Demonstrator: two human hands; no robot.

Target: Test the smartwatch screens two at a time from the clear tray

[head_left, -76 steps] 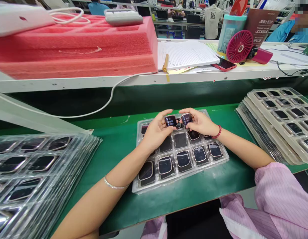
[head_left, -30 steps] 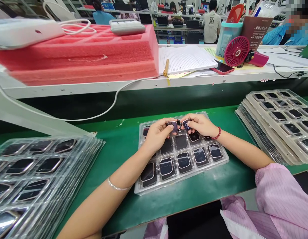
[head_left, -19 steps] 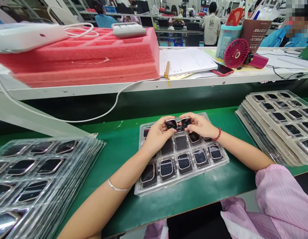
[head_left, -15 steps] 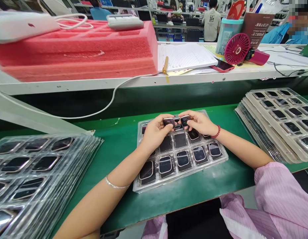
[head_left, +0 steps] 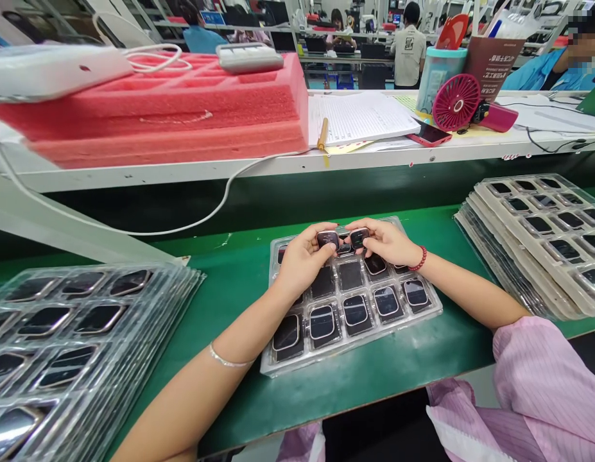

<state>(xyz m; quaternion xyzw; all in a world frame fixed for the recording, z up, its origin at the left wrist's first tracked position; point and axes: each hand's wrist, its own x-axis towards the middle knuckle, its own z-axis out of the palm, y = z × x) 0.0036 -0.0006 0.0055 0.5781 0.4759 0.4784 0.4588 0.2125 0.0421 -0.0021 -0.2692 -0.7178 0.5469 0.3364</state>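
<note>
My left hand (head_left: 304,253) pinches a smartwatch case (head_left: 327,240) with a dark face and a metal rim. A second smartwatch case (head_left: 359,238) is gripped between the thumb and fingers of my right hand (head_left: 388,244). Both are raised side by side, faces towards me, over the far edge of a clear plastic tray (head_left: 297,364). In the tray's front row lie several like cases, among them a watch case (head_left: 355,310). Two pockets behind that row, one of them a bare pocket (head_left: 350,274), hold no case. My hands hide part of the back row.
Stacked trays of watch cases stand at left (head_left: 42,321) and right (head_left: 542,224) on the green bench (head_left: 398,350). Above runs a white shelf (head_left: 258,169) with red foam (head_left: 220,122), papers (head_left: 364,119), a phone (head_left: 429,135) and a pink fan (head_left: 456,102). A white cable (head_left: 220,205) hangs below it.
The whole view has shifted slightly, so everything sits a little lower in it. Both hands keep hold of their watch cases, with hardly any movement relative to the tray.
</note>
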